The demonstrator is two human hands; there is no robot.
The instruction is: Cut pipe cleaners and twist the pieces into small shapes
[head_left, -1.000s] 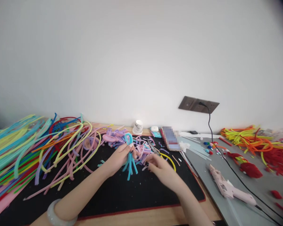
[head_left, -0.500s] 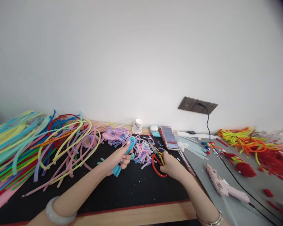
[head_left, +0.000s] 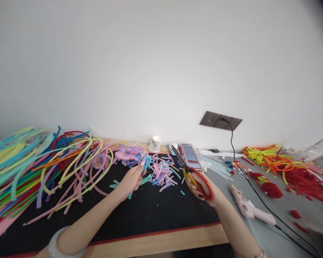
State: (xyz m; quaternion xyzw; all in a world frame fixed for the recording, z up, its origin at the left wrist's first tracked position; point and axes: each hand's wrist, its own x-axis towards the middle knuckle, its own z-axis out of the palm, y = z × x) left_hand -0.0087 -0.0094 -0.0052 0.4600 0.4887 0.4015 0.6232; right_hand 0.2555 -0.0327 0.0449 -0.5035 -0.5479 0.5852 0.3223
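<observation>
My left hand (head_left: 133, 179) is closed round a folded bunch of blue pipe cleaners (head_left: 147, 162), its looped end showing above the thumb and a tip below the fingers. In my right hand (head_left: 204, 188) is a pair of scissors (head_left: 190, 170) with red and yellow handles; the blades point up and to the left, slightly apart. Between the hands lies a pile of short pink, purple and blue pipe cleaner pieces (head_left: 163, 172) on the black mat (head_left: 150, 215). Teal pieces (head_left: 146, 180) rest just behind my left hand.
Long coloured pipe cleaners (head_left: 24, 168) heap up at the left. A paper cup (head_left: 155, 142) and a phone (head_left: 191, 157) stand along the back. On the grey surface at right are a pink glue gun (head_left: 251, 209), its black cord, and red and yellow pipe cleaners (head_left: 277, 161).
My right hand has picked the scissors up off the mat and turned palm up with them. The left hand keeps the blue bunch, now turned slightly. A small blue piece shows on the mat.
</observation>
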